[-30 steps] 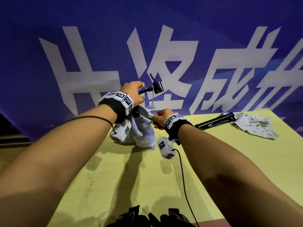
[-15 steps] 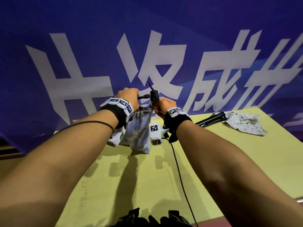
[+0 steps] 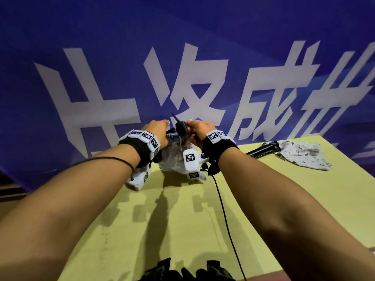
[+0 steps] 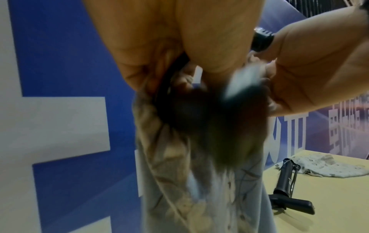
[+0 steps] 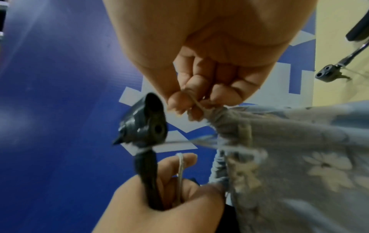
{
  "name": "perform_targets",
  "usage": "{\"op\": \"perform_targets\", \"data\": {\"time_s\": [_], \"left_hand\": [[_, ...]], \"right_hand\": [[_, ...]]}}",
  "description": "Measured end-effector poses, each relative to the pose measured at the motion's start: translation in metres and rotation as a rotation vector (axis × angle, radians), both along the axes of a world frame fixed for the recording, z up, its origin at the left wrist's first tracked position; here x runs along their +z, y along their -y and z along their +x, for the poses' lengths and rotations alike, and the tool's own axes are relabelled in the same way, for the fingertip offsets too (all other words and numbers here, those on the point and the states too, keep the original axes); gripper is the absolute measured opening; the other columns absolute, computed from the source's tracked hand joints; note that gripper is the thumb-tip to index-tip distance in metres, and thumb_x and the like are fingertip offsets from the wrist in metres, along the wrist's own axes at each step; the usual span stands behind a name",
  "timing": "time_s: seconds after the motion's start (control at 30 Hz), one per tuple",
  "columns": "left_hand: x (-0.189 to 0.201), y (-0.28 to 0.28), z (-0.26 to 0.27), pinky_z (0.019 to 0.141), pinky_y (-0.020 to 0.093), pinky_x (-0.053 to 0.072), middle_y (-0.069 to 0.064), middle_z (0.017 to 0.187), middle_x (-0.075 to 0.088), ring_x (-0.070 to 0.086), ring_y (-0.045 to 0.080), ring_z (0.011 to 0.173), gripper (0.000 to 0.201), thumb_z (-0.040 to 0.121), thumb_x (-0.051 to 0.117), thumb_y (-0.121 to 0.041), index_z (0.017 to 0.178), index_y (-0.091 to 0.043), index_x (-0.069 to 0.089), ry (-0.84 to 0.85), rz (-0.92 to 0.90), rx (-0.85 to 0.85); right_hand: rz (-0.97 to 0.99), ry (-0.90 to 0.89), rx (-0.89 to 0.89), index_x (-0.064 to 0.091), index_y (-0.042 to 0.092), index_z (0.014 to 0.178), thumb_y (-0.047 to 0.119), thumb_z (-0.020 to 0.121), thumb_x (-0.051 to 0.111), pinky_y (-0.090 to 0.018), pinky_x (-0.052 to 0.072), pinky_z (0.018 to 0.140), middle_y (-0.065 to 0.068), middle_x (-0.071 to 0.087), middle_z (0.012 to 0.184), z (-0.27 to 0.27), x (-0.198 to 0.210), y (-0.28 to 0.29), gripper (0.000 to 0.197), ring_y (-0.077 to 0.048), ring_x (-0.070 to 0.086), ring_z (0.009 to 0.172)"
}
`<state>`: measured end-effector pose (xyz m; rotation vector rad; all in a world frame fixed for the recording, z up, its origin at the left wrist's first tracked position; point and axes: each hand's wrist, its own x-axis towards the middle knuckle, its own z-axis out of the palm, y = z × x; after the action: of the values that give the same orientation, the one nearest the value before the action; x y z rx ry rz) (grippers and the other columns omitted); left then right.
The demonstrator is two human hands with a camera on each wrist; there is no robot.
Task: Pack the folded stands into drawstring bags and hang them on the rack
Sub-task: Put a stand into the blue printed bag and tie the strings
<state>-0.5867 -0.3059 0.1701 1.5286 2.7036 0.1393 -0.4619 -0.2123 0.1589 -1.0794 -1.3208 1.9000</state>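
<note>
Light: bright and even on the yellow surface.
Shadows: dark arm shadows fall toward the lower frame in the head view.
Distortion: the blue banner bows at the frame edges.
Blur: the floral bag smears in the left wrist view; the right wrist view is soft.

Right hand pinches the gathered mouth of a grey floral drawstring bag, cord over its fingertips. Left hand grips a black stand stem plus a cord loop. Blue banner behind; another stand on the yellow worktop.
</note>
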Motion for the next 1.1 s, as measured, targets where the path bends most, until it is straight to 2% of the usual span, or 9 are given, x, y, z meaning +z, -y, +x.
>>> {"op": "perform_targets", "data": {"time_s": [0.13, 0.23, 0.37, 0.47, 0.67, 0.73, 0.83, 0.93, 1.1], "left_hand": [[-0.003, 0.012, -0.001, 0.072, 0.039, 0.048, 0.012, 0.112, 0.062, 0.061, 0.038, 0.098, 0.066, 0.085, 0.060, -0.012, 0.143, -0.026, 0.032, -0.047, 0.026, -0.008], [0.002, 0.019, -0.006, 0.076, 0.044, 0.051, 0.012, 0.112, 0.058, 0.058, 0.036, 0.101, 0.073, 0.084, 0.065, -0.016, 0.144, -0.030, 0.026, -0.125, 0.083, -0.027], [0.002, 0.034, -0.018, 0.076, 0.041, 0.048, 0.012, 0.112, 0.041, 0.049, 0.033, 0.101, 0.084, 0.082, 0.068, -0.022, 0.147, -0.042, 0.019, -0.123, 0.119, 0.018], [0.000, 0.041, -0.027, 0.072, 0.039, 0.047, 0.014, 0.119, 0.040, 0.055, 0.035, 0.092, 0.085, 0.085, 0.066, -0.024, 0.146, -0.048, 0.012, -0.081, 0.079, 0.066], [-0.001, 0.052, -0.044, 0.081, 0.044, 0.050, 0.014, 0.116, 0.045, 0.057, 0.042, 0.097, 0.076, 0.088, 0.063, -0.029, 0.146, -0.045, 0.017, -0.013, 0.103, 0.132], [-0.001, 0.056, -0.047, 0.080, 0.044, 0.050, 0.015, 0.112, 0.049, 0.058, 0.043, 0.097, 0.071, 0.087, 0.064, -0.027, 0.144, -0.040, 0.023, 0.009, 0.177, 0.143], [0.002, 0.058, -0.050, 0.084, 0.044, 0.049, 0.014, 0.116, 0.056, 0.057, 0.039, 0.104, 0.069, 0.086, 0.066, -0.023, 0.143, -0.034, 0.028, 0.040, 0.293, 0.123], [0.005, 0.059, -0.049, 0.090, 0.044, 0.048, 0.011, 0.125, 0.056, 0.056, 0.036, 0.113, 0.077, 0.086, 0.067, -0.019, 0.148, -0.034, 0.023, 0.055, 0.338, 0.119], [0.008, 0.059, -0.045, 0.082, 0.042, 0.049, 0.013, 0.114, 0.055, 0.058, 0.037, 0.102, 0.080, 0.086, 0.066, -0.018, 0.149, -0.035, 0.020, 0.016, 0.296, 0.101]], "right_hand": [[-0.036, -0.006, 0.042, 0.066, 0.006, 0.084, 0.017, 0.094, 0.058, -0.024, 0.035, 0.045, 0.000, 0.059, 0.051, -0.002, 0.001, 0.005, 0.016, -0.013, 0.047, 0.042], [-0.061, -0.042, 0.063, 0.061, 0.008, 0.094, 0.017, 0.097, 0.053, -0.025, 0.046, 0.054, -0.001, 0.063, 0.057, -0.001, 0.005, 0.008, 0.012, -0.014, 0.059, 0.045], [-0.097, -0.061, 0.153, 0.055, 0.013, 0.093, 0.022, 0.101, 0.048, -0.021, 0.051, 0.047, -0.007, 0.064, 0.074, -0.007, 0.004, 0.014, 0.014, -0.015, 0.062, 0.046], [-0.146, -0.056, 0.199, 0.057, 0.009, 0.091, 0.019, 0.099, 0.051, -0.021, 0.051, 0.047, -0.007, 0.071, 0.082, -0.010, 0.013, 0.019, 0.014, -0.015, 0.064, 0.044], [-0.212, -0.061, 0.298, 0.063, 0.005, 0.101, 0.023, 0.099, 0.051, -0.021, 0.050, 0.047, -0.005, 0.072, 0.097, -0.020, 0.026, 0.034, 0.022, -0.013, 0.066, 0.054], [-0.241, -0.084, 0.312, 0.060, 0.006, 0.104, 0.025, 0.101, 0.046, -0.017, 0.043, 0.037, -0.006, 0.070, 0.080, -0.021, 0.029, 0.035, 0.024, -0.009, 0.060, 0.043], [-0.202, -0.060, 0.312, 0.053, 0.015, 0.078, 0.034, 0.099, 0.049, -0.017, 0.030, 0.036, 0.004, 0.052, 0.048, -0.023, 0.026, 0.029, 0.029, -0.009, 0.047, 0.041], [-0.071, 0.126, 0.398, 0.060, 0.016, 0.072, 0.044, 0.097, 0.050, -0.022, 0.022, 0.048, 0.007, 0.039, 0.042, -0.027, 0.020, 0.031, 0.038, -0.009, 0.036, 0.039], [0.042, 0.387, 0.483, 0.066, 0.016, 0.068, 0.034, 0.096, 0.054, -0.024, 0.019, 0.048, 0.008, 0.032, 0.038, -0.028, 0.016, 0.037, 0.035, -0.008, 0.026, 0.035]]}}
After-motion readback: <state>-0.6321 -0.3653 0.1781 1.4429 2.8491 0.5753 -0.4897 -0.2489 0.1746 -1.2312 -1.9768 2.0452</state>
